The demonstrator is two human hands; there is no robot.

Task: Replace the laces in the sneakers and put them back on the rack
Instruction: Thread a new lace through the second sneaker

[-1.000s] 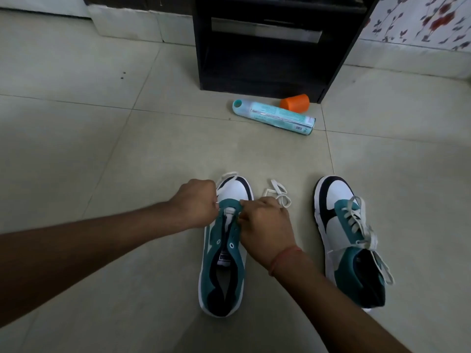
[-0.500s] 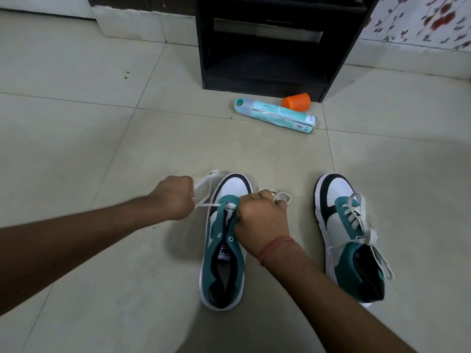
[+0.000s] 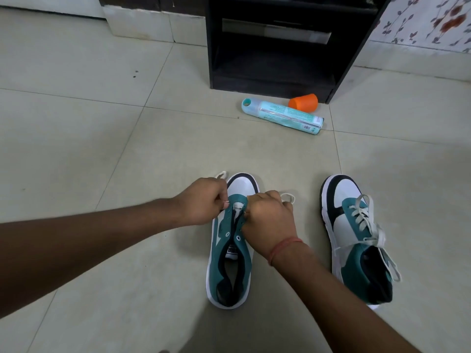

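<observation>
Both hands — left hand (image 3: 204,203) and right hand (image 3: 269,220) — pinch the white lace (image 3: 238,207) at the unlaced sneaker (image 3: 230,250)'s front eyelets — uneven pulling could leave mismatched ends.

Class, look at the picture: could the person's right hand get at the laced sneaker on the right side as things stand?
Probably yes. The laced sneaker stands just beside the right hand with bare floor between them. But that hand now pinches the white lace at the other sneaker, so it must let go first.
</observation>
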